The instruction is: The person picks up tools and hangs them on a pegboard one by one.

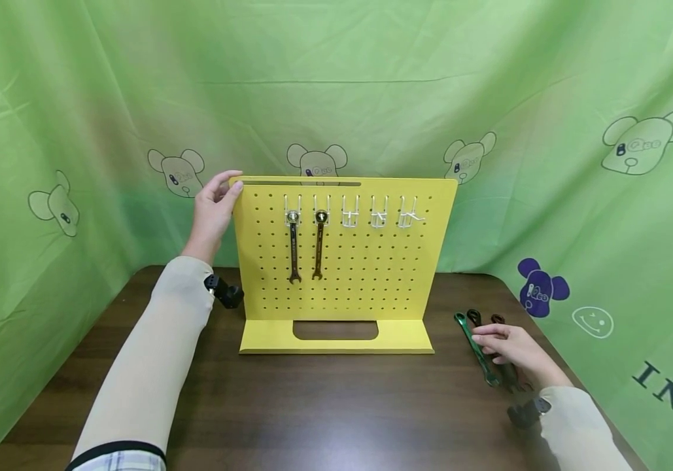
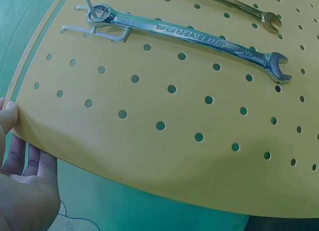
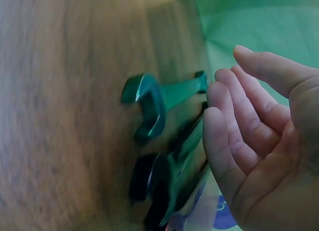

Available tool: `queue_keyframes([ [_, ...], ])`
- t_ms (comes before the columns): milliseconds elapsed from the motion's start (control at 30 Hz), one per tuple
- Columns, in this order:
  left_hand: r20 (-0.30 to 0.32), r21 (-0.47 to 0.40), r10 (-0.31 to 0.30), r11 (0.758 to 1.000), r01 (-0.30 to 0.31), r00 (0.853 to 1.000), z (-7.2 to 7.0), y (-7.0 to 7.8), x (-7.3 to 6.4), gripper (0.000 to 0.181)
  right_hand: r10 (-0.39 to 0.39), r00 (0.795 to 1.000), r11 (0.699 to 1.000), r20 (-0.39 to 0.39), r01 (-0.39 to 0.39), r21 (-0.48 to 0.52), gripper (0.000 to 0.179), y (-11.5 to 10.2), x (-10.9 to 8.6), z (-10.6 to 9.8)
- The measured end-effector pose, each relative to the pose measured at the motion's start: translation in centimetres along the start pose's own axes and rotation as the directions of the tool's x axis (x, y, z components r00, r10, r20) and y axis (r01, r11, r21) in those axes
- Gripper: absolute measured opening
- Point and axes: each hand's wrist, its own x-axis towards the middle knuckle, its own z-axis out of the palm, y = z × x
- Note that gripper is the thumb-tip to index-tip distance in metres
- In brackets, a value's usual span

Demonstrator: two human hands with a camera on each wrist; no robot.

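My left hand (image 1: 214, 212) grips the upper left corner of a yellow pegboard (image 1: 336, 281), thumb in front and fingers behind. Two combination wrenches hang there by their ring ends: a shiny one (image 2: 199, 38) on the leftmost hook and a second wrench (image 1: 319, 245) beside it. At the table's right side, my right hand (image 1: 515, 353) hovers at a green combination wrench (image 1: 476, 350), its fingers loosely bent with nothing between them in the right wrist view. Partly hidden under that hand lie a dark wrench (image 1: 474, 316) and another wrench (image 1: 498, 318).
White wire hooks (image 1: 379, 212) line the upper board, three of them holding no wrench. The board's base (image 1: 265, 335) stands on a dark wooden table (image 1: 324, 405). Green printed cloth (image 1: 371, 98) hangs behind and at both sides.
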Motion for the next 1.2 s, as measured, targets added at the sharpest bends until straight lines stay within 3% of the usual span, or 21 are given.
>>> queue_keyframes([
  [533,0.004,0.013,-0.011,1.0,0.011,1.0,0.1,0.0,-0.1,0.033,0.046,0.998,0.998,-0.05,-0.048,-0.05,0.052,1.4,0.7,0.2],
  [800,0.006,0.004,-0.018,1.0,0.018,1.0,0.1,-0.2,0.0,0.034,0.021,0.991,0.971,-0.136,-0.052,-0.232,0.046,1.4,1.2,0.9],
  [1200,-0.01,0.015,-0.003,1.0,0.003,1.0,0.1,-0.3,-0.1,0.032,0.081,0.982,0.955,-0.173,-0.126,-0.268,0.038,0.7,1.6,1.2],
])
